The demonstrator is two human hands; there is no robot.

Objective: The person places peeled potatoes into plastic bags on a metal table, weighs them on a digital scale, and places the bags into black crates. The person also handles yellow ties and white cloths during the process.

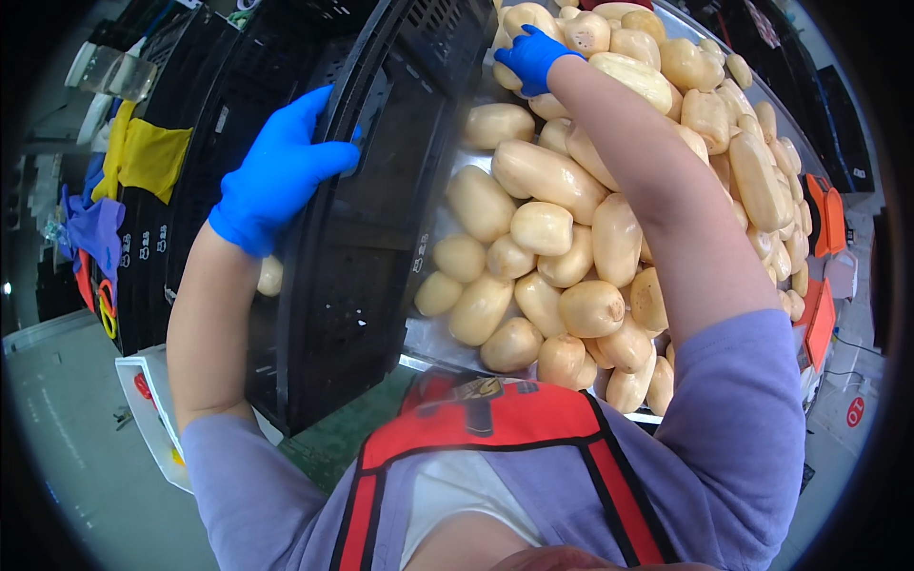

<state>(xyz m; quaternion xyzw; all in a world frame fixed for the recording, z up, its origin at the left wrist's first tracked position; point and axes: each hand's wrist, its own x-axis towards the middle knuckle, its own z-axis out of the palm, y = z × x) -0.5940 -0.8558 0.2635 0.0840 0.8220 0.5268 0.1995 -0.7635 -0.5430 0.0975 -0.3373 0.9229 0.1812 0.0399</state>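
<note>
My left hand, in a blue glove, grips the upper rim of a black plastic crate that stands tilted on its side at centre left; the thumb lies over the rim. My right hand, also blue-gloved, reaches to the far edge of a large heap of peeled lotus root segments. Its fingers lie on or around a segment beside the crate's far end; whether they hold it I cannot tell. The heap rests on a metal table. One pale round segment shows behind the crate, near my left forearm.
Stacked black crates stand at left, with a yellow cloth, a purple glove and scissors at their side. A white box is below them. Orange trays stand beyond the table's right edge.
</note>
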